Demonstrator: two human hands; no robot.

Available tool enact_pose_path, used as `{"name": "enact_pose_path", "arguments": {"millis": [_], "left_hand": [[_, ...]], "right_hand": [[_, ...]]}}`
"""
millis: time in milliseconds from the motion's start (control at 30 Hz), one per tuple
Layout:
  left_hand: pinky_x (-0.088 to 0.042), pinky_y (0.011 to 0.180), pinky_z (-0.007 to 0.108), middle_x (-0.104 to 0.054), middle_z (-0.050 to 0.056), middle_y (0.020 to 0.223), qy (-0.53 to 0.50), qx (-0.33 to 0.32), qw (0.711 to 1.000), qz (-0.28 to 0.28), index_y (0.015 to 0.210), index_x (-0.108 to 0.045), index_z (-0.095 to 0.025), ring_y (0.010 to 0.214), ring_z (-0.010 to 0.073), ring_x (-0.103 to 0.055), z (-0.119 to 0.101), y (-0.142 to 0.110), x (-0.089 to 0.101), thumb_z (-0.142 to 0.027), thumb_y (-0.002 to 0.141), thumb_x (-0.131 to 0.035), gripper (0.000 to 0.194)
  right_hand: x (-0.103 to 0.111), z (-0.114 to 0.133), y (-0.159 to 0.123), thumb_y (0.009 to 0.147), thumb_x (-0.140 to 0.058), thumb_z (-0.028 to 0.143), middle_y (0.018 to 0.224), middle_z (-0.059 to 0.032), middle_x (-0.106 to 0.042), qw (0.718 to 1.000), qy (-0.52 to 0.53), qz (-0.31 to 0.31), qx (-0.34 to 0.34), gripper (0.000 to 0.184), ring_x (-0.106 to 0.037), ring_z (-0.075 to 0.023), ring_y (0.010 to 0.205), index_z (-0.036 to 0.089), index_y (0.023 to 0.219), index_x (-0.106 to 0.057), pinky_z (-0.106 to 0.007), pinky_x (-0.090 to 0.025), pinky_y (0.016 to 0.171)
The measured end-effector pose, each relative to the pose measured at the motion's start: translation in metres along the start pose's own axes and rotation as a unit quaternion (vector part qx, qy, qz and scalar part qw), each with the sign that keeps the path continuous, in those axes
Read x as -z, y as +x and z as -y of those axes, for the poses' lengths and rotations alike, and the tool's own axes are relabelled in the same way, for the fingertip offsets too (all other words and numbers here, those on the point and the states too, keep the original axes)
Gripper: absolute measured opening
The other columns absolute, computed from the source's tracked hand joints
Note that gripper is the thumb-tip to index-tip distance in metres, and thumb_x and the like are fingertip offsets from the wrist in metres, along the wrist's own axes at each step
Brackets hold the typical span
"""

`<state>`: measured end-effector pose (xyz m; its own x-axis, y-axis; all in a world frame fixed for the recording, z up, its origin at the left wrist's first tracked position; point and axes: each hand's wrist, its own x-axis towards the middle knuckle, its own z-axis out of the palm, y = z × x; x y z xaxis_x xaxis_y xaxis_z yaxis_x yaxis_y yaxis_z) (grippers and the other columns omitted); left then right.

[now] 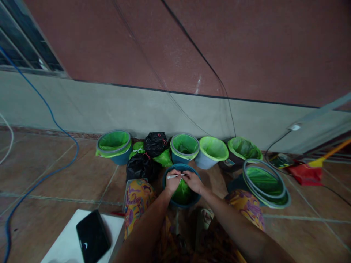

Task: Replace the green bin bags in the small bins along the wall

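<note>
Red/grey wall (178, 73); brn tile flr (87, 179)

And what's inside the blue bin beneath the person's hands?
A green bag, its top at the left hand and right hand. It covers its contents and the bottom of the bin.

**Left hand (172, 183) and right hand (193, 182) pinch the white tie (182, 175) of a green bag (182, 194)**

The green bag sits inside a blue bucket (181, 167) between the person's knees (138, 195). Beyond, four lined bins (210, 163) stand along the wall (90, 106), with black bags (140, 166) among them toward the left. Another lined bin (236, 184) stands at the right, near a red dustpan (305, 173). At the left, a black flat object (93, 233) lies on a white surface (61, 235).
</note>
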<state>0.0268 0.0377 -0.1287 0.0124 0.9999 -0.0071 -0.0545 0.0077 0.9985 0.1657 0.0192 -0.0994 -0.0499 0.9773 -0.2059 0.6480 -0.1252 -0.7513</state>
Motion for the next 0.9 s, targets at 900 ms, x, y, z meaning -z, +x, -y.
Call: {"name": "enact_pose_path", "arguments": {"millis": [900], "left_hand": [[-0.039,0.061,0.024,-0.059,-0.003,0.063,0.142,0.022,0.986,0.085,0.07,-0.061,-0.018,0.061,0.0115,-0.053,-0.003,-0.006,0.0,-0.022,0.076,-0.067,0.009]], "right_hand": [[0.028,0.019,-0.002,0.073,-0.059,0.031,0.051,0.0044,-0.052,0.977,0.164,-0.037,-0.129,0.018,-0.047,-0.0084,0.049,0.019,0.061,-0.056,-0.019,-0.034,0.048]]}}
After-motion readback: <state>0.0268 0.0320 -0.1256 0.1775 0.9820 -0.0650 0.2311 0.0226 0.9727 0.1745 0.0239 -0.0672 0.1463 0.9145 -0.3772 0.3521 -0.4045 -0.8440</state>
